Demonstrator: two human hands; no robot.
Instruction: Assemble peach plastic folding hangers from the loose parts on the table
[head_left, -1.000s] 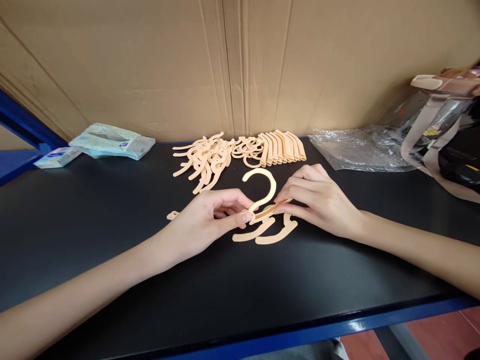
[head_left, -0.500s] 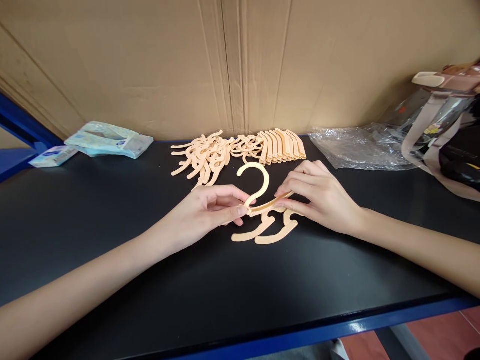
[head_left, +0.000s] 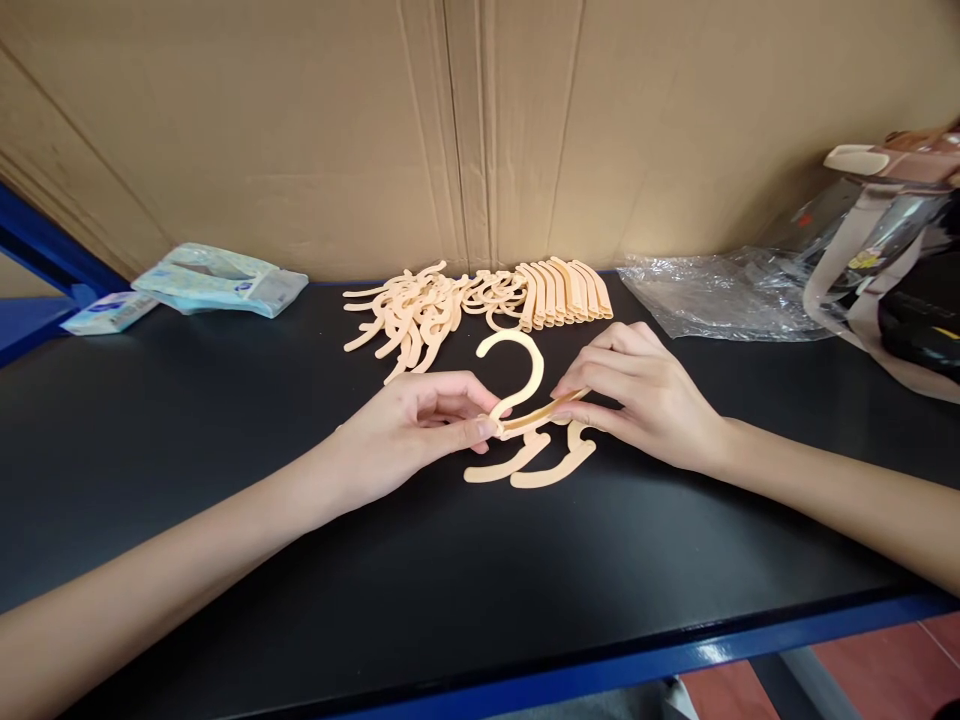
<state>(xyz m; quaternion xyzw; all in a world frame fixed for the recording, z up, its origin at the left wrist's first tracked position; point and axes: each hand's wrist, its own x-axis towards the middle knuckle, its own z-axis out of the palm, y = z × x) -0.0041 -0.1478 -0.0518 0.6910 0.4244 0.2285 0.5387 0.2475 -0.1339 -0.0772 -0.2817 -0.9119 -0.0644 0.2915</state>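
A peach plastic hanger [head_left: 535, 375], made of a hook and a curved arm, is held between both hands above the table. My left hand [head_left: 409, 425] pinches it at the joint under the hook, thumb in front. Farther along, my right hand [head_left: 637, 390] grips the curved arm near its far end, fingers on top and thumb below. Beneath them, two peach hanger pieces [head_left: 553, 473] lie on the table, partly hidden by the right hand and the held arm. Behind the hands sit a loose pile of curved hanger pieces [head_left: 409, 315], some hooks [head_left: 495, 290] and a neat row of hanger arms [head_left: 566, 293].
On the black table [head_left: 480, 600], a blue tissue packet [head_left: 217, 280] lies at the left on a smaller white-blue packet [head_left: 109, 313]. Crumpled clear plastic [head_left: 720, 295] and a strapped bottle [head_left: 892, 200] are at the right. A cardboard wall [head_left: 300, 130] stands behind.
The held hanger's hook has shifted very slightly right and down. Both hands keep nearly the same place and grip.
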